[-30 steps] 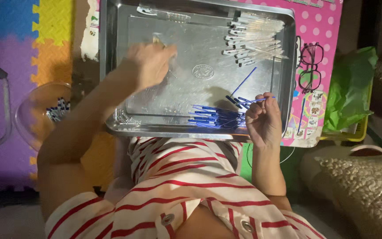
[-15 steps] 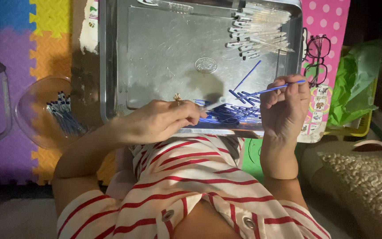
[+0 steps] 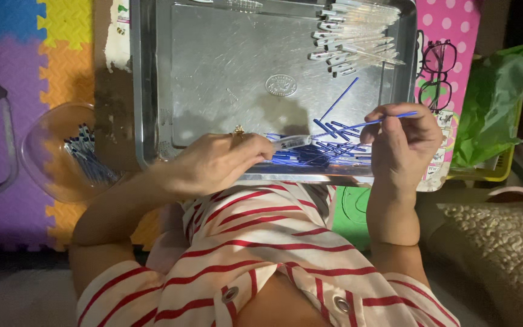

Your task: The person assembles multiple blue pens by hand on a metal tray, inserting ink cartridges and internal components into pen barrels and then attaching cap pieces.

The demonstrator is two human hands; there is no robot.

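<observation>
My left hand hides the near end of the clear pen barrel. The steel tray runs off the top edge. I can't count the blue refills under my fingers.

Metal tray: pen barrels lying in far right corner; ink refills lying along near edge. Bowl sitting left of tray, holding more refills. Eyeglasses lying right.
</observation>
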